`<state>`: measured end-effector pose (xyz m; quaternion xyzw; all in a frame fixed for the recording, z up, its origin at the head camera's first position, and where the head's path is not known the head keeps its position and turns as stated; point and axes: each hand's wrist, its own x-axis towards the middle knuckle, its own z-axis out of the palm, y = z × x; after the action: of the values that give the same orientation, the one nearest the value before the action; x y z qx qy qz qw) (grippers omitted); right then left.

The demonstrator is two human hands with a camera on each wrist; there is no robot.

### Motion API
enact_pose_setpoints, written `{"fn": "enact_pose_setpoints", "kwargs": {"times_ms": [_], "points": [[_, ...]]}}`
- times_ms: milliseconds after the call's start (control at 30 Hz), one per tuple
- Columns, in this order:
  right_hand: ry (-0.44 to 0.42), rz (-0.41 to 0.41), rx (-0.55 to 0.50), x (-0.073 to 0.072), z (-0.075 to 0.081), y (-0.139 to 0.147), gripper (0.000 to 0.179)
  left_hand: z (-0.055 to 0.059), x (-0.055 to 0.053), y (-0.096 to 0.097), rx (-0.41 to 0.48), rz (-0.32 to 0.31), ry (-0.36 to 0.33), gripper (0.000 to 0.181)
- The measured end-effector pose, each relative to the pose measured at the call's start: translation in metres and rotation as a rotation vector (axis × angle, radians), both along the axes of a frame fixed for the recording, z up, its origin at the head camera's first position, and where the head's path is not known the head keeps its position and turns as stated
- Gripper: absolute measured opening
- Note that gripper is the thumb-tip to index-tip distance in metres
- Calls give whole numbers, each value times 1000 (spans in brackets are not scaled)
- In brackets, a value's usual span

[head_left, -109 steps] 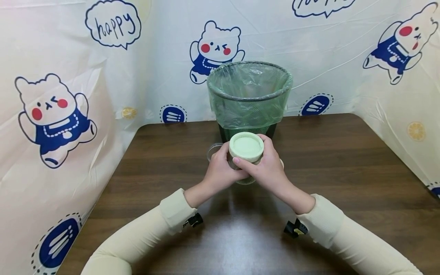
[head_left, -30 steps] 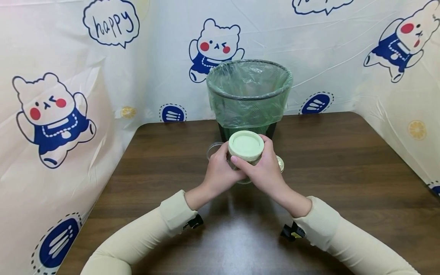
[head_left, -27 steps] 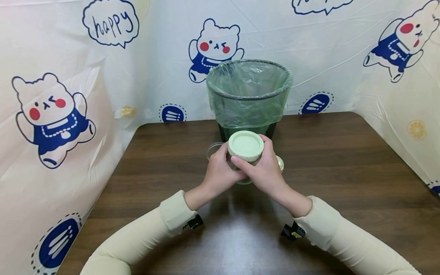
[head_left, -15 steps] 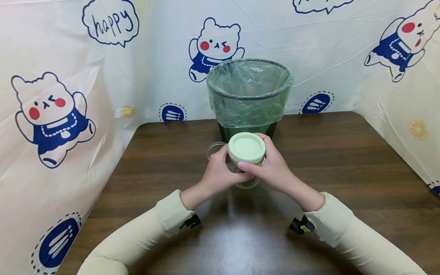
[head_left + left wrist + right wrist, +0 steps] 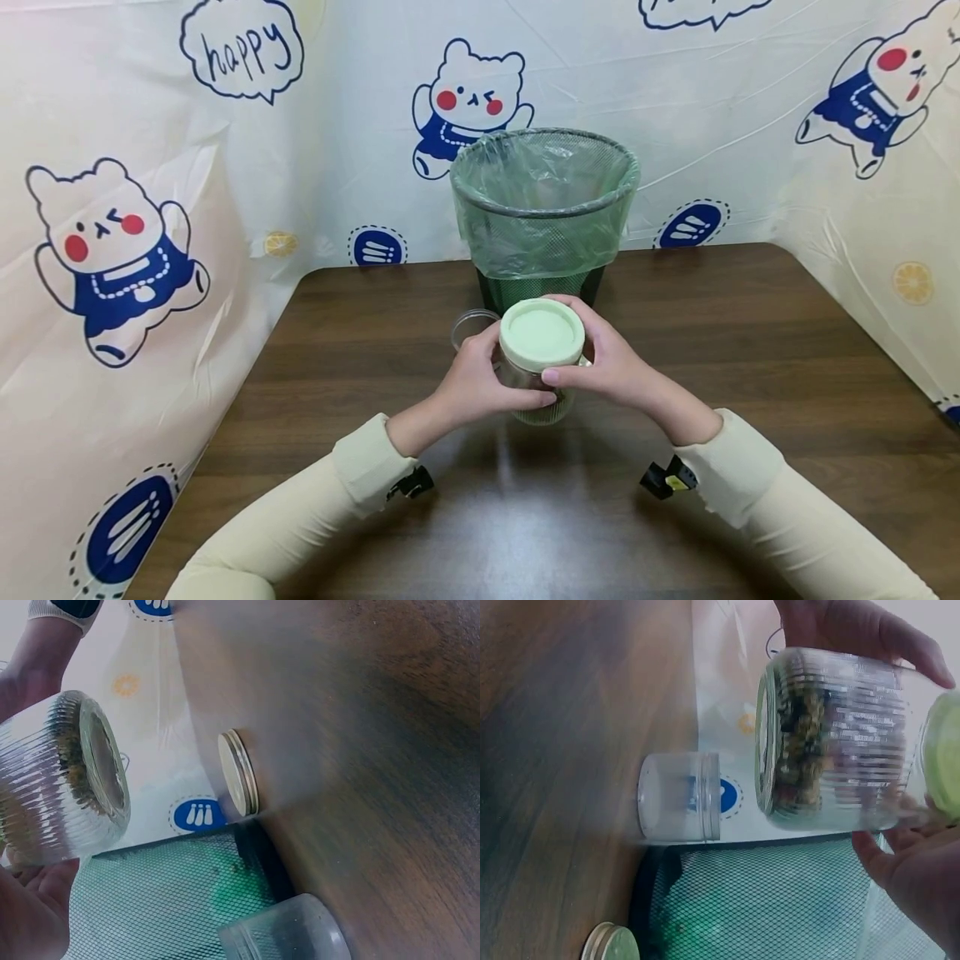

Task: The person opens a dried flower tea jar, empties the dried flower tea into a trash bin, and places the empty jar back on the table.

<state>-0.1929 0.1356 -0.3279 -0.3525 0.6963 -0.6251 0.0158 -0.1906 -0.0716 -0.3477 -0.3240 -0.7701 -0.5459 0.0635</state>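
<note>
Head view: left hand (image 5: pixel 475 383) and right hand (image 5: pixel 611 365) grip a ribbed glass jar (image 5: pixel 847 735), pale green lid (image 5: pixel 542 335) on top. Jar is roughly upright, lifted off the table (image 5: pixel 345 350), above its middle and short of the bin (image 5: pixel 161 904). Left fingers curl round the jar's left side, thumb across the front; right thumb presses just below the lid, right fingers wrapped round the far side. Whether the right fingertips hold lid or glass, can't tell.

Step in hand, as judged: handling the lidded jar two-handed, likely working the lid or shifting the jar; loosening or tightening can't be told. Next move calls for a firm left hold on the glass, jar kept level, right hand free to turn the lid or help lower it.

Containers: jar has a dark brown, dried-looking layer at its base, clear glass above; exact stuff unclear. Clear plastic pot (image 5: pixel 676 796) stands lidless on the table toward the far edge, left of the jar; looks empty. Metallic-sided cap (image 5: pixel 238 772) lies flat to the right. Bin stands by the far edge, green liner (image 5: pixel 547 246) over its rim; no contents visible.
</note>
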Motion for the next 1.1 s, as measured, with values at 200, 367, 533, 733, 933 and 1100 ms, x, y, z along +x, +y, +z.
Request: {"fn": "enact_pose_setpoints", "kwargs": {"times_ms": [200,367,533,733,933,1100], "points": [[2,76,-23,-3,-2,2,79,-1,1,0,11,-27,-5,83],[18,53,-15,-3,-3,2,87,-1,0,1,33,-4,24,82],[21,-85,-9,4,-3,-1,87,-1,-2,1,35,86,71,76],[-41,-296,12,20,3,-16,78,0,-3,1,31,168,89,71],[-111,-425,52,29,9,-30,79,1,-2,2,9,198,68,69],[-152,-482,79,31,9,-35,80,-2,-2,3,-2,201,63,70]]}}
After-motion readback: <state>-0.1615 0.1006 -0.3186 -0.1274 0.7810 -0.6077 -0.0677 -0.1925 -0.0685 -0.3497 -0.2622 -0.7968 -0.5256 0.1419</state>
